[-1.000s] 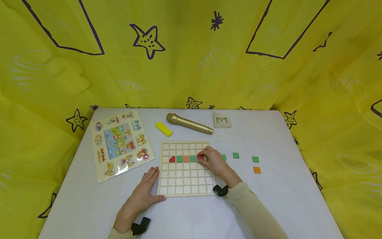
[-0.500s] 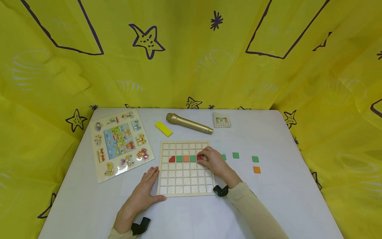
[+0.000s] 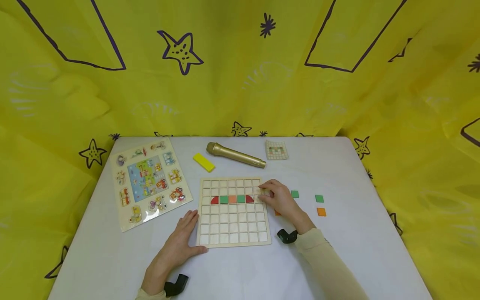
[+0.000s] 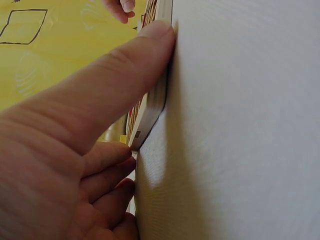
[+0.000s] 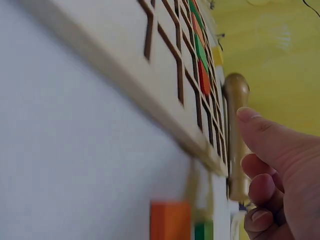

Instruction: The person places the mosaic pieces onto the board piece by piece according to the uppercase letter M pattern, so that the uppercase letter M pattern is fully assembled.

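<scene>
A wooden grid board (image 3: 223, 228) lies at the middle of the table. One row of it holds a red rounded tile (image 3: 215, 200), a green tile (image 3: 223, 199), an orange-pink tile (image 3: 232, 199), a second green tile (image 3: 241, 199) and another red rounded tile (image 3: 249, 199). My left hand (image 3: 178, 241) rests against the board's left side with straight fingers, its thumb at the front edge. Over the board's right edge is my right hand (image 3: 282, 202), thumb and forefinger apart, with nothing between them. An orange tile (image 3: 277, 213) is partly hidden by that hand.
Loose green tiles (image 3: 319, 198) and an orange tile (image 3: 321, 212) lie to the right. Behind the board are a gold microphone (image 3: 236, 155), a yellow block (image 3: 204, 162) and a small pattern card (image 3: 276, 150). A picture puzzle board (image 3: 183, 183) lies at left. A yellow curtain (image 3: 225, 91) surrounds the table.
My right hand has let go of the right red tile, now fully visible in its square, and has moved right with its fingertips parted. The left hand keeps its place.
</scene>
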{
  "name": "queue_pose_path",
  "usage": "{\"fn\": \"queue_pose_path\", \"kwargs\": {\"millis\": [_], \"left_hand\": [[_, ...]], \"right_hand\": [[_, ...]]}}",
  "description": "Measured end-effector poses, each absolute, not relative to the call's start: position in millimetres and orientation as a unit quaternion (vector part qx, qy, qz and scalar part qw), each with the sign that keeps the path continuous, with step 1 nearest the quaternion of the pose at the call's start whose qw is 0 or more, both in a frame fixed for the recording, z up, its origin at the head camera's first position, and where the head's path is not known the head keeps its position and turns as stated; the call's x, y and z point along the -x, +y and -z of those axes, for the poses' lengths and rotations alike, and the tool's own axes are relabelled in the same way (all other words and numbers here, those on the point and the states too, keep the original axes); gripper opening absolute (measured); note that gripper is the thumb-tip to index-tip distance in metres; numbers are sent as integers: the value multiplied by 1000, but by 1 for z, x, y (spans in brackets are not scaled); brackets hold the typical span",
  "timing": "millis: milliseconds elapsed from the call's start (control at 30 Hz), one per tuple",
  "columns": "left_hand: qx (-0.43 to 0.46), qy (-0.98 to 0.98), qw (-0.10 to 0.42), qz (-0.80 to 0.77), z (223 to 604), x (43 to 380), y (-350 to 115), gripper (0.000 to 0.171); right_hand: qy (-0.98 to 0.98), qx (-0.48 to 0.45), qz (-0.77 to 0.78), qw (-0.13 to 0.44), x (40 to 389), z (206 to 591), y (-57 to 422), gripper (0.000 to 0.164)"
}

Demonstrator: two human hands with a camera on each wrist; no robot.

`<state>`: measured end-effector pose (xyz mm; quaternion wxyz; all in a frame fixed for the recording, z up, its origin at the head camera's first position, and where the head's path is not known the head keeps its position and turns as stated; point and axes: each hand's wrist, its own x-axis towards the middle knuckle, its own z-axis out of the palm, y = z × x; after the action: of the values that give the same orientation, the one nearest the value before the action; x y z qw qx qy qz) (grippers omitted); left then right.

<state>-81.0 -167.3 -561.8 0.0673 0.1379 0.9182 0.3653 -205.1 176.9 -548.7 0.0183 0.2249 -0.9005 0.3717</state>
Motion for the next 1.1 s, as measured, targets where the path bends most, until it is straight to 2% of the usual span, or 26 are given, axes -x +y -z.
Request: {"fn": "queue_pose_path", "kwargs": {"millis": [467,1100], "left_hand": [[-124,918,94,-365,560,81,-169,107],[-126,916,89,-370,561,81,-169,108]], "right_hand": [[-918,-183,-349,32,208,545,226,33],[-927,-165,-336,0,200,553,240,34]]}}
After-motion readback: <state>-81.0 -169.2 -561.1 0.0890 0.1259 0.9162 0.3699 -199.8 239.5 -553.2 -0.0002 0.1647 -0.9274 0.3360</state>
